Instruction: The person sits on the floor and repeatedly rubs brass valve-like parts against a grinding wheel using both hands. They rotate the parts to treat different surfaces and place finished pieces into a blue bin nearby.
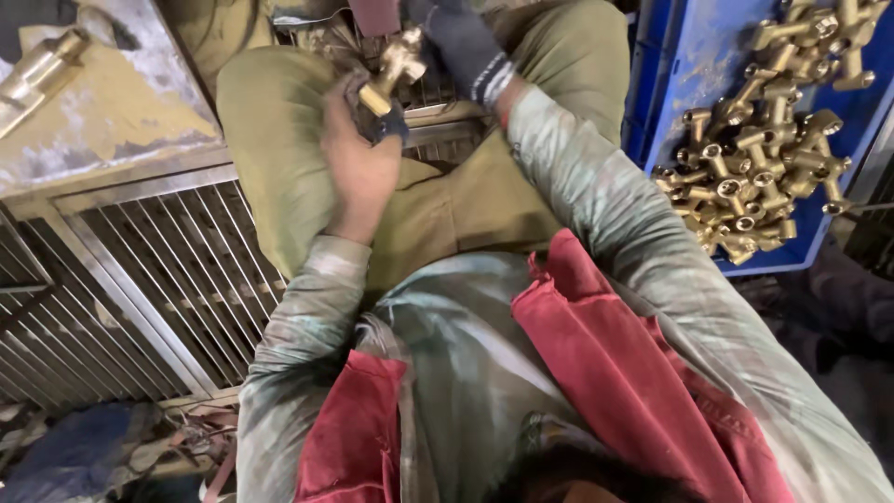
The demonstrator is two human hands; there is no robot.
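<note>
I look down over my own chest and lap. My left hand [358, 154] is bare and grips the lower end of a brass valve fitting [396, 67] through a dark rag, just above my knees. My right hand [463, 47] wears a dark glove with a striped cuff and closes on the upper side of the same fitting. The fitting is T-shaped and shiny yellow, and the hands partly hide it.
A blue plastic crate [670, 102] at the right holds several more brass fittings [754, 168]. A metal grate [168, 270] lies at the left, beside a dusty machine surface [112, 102] with a brass part [42, 65] on it. Scraps lie on the floor at bottom left.
</note>
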